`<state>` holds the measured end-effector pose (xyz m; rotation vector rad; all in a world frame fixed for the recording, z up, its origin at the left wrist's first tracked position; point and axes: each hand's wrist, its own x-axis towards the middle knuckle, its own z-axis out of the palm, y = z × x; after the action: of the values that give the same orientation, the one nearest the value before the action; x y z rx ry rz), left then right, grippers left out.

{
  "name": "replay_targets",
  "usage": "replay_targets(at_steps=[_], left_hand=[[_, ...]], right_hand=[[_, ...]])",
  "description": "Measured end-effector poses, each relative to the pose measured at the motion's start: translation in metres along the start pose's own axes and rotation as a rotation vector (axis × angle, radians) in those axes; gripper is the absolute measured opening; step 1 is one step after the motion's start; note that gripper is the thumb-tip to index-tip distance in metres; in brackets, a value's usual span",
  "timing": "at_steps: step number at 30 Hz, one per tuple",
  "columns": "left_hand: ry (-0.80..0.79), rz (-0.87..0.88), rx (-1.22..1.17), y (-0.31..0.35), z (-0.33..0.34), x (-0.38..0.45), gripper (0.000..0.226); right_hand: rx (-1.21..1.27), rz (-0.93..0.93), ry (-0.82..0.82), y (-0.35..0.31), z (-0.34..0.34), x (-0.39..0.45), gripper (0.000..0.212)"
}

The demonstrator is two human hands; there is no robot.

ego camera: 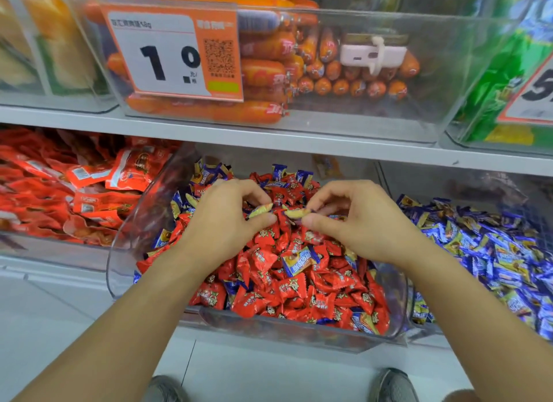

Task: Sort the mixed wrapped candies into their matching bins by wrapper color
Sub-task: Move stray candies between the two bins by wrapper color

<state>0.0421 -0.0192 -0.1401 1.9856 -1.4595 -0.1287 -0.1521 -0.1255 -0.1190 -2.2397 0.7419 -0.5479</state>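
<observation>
Over the bin (399, 312) of red candies (287, 288), the left hand (227, 222) and right hand (356, 222) each pinch a yellow-blue candy.

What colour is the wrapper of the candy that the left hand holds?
Mostly yellow, with a darker end; the candy is pinched by the left hand. Head view.

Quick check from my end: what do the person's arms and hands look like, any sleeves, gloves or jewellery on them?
Both forearms are bare as far as the picture shows, with no sleeves in view. The left hand and right hand wear no gloves, and no rings, watch or bracelets show on the fingers or wrists. Fingernails look short and unpainted.
</observation>
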Motion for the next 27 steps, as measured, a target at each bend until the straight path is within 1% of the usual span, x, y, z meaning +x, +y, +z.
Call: replay_targets(at_steps=[2, 3, 4, 6, 7, 8, 11, 13, 14, 16, 17, 19, 20, 22, 23, 24, 27], left_hand=[[0.057, -0.016, -0.112, 0.006, -0.007, -0.002, 0.016], [0.068, -0.010, -0.150, 0.012, -0.010, -0.004, 0.014], [0.044, 0.007, -0.177, 0.017, -0.012, -0.006, 0.012], [-0.099, 0.041, -0.229, 0.031, -0.013, -0.014, 0.012], [-0.193, 0.050, -0.242, 0.038, -0.011, -0.019, 0.012], [-0.267, 0.072, -0.197, 0.042, -0.009, -0.023, 0.013], [-0.393, 0.174, 0.134, 0.042, 0.002, -0.029, 0.030], [-0.433, 0.170, 0.209, 0.039, 0.005, -0.026, 0.034], [-0.433, 0.169, 0.206, 0.038, 0.005, -0.024, 0.032], [-0.422, 0.161, 0.170, 0.036, 0.003, -0.022, 0.026], [-0.414, 0.148, 0.130, 0.035, 0.001, -0.021, 0.023], [-0.382, 0.088, 0.015, 0.034, -0.005, -0.020, 0.019], [-0.357, 0.055, -0.043, 0.033, -0.007, -0.019, 0.019], [-0.276, -0.004, -0.145, 0.032, -0.008, -0.015, 0.020], [-0.237, -0.033, -0.185, 0.031, -0.007, -0.012, 0.019], [-0.208, -0.063, -0.209, 0.030, -0.005, -0.010, 0.019], [-0.167, -0.126, -0.180, 0.030, 0.003, -0.001, 0.032]], right_hand=[[0.021, 0.031, 0.083, 0.000, 0.000, 0.002, 0.015], [0.047, 0.057, 0.132, 0.000, 0.001, 0.003, 0.016], [0.073, 0.081, 0.182, 0.000, 0.001, 0.004, 0.017], [0.098, 0.102, 0.244, -0.003, -0.001, 0.006, 0.012], [0.080, 0.095, 0.236, -0.005, -0.002, 0.006, 0.008], [0.048, 0.082, 0.210, -0.006, -0.004, 0.006, 0.007], [-0.032, 0.042, 0.155, -0.010, -0.009, 0.001, 0.014], [-0.086, 0.009, 0.142, -0.011, -0.015, -0.005, 0.011], [-0.109, 0.003, 0.119, -0.012, -0.019, -0.008, 0.009], [-0.182, 0.016, 0.018, -0.010, -0.027, -0.015, 0.010], [-0.239, 0.023, -0.036, -0.009, -0.031, -0.018, 0.013], [-0.343, 0.051, -0.136, -0.010, -0.038, -0.025, 0.011], [-0.392, 0.069, -0.187, -0.011, -0.039, -0.028, 0.018], [-0.517, 0.086, -0.273, -0.012, -0.038, -0.030, 0.043], [-0.590, 0.079, -0.300, -0.011, -0.035, -0.029, 0.048], [-0.635, 0.067, -0.307, -0.011, -0.032, -0.027, 0.044], [-0.593, 0.029, -0.236, -0.008, -0.029, -0.024, 0.007]])
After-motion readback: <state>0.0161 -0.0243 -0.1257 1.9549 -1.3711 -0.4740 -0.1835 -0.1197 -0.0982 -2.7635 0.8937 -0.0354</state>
